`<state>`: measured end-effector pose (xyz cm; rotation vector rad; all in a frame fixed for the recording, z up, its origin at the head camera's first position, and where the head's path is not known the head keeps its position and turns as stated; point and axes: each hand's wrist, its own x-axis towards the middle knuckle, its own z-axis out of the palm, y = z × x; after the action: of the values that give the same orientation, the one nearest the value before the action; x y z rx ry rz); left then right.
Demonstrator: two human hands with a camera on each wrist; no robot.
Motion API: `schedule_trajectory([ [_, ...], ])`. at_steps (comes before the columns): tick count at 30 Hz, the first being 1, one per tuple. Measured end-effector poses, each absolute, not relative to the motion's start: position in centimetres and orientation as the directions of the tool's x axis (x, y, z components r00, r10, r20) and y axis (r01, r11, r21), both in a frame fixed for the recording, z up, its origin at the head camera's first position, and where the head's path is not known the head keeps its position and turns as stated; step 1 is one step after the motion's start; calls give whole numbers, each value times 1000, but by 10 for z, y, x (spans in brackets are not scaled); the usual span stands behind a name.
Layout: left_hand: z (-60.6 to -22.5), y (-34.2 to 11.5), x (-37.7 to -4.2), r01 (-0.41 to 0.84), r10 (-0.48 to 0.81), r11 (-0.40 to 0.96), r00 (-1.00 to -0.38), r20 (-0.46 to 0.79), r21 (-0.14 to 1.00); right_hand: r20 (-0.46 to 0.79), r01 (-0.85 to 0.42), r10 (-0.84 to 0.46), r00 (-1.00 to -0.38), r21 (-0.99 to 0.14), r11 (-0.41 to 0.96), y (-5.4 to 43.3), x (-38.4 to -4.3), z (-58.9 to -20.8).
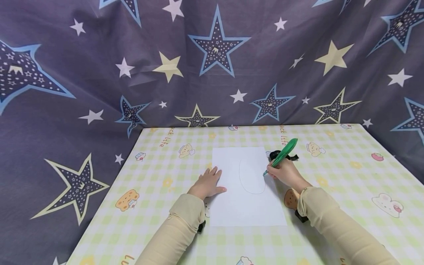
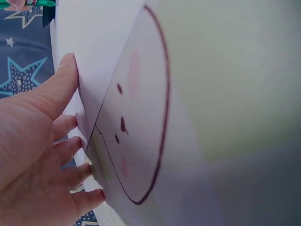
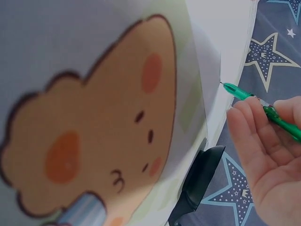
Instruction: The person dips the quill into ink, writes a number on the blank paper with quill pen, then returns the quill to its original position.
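A dark starry curtain (image 1: 149,84) stretches across the twelve o'clock side, behind the checked table (image 1: 251,243) I'm working at. On the table lies a white sheet of paper (image 1: 245,209), its long axis running from twelve to six.

My right hand (image 1: 287,173) is at the sheet's two o'clock edge, fingers and thumb pinching a green pen. My left hand (image 1: 208,183) lies at the nine o'clock edge, fingers spread out and gripping nothing, thumb on the paper.

The green pen (image 1: 285,151) leans over the paper's right side, its long axis slanting: the tip points down between seven and eight o'clock, the top end up between one and two. The tip is at the right end of a thin curved line (image 1: 256,193), a U that opens toward twelve. A black object (image 1: 274,155) sits just beyond my right hand, toward eleven o'clock from it.
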<state>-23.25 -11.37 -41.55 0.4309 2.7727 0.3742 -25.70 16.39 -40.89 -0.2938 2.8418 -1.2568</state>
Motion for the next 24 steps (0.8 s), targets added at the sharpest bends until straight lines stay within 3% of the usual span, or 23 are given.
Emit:
schedule_trajectory([
  [24, -419, -114, -235, 237, 321, 923, -909, -264, 303, 106, -196, -171, -980, -689, 698, 156, -263, -408],
])
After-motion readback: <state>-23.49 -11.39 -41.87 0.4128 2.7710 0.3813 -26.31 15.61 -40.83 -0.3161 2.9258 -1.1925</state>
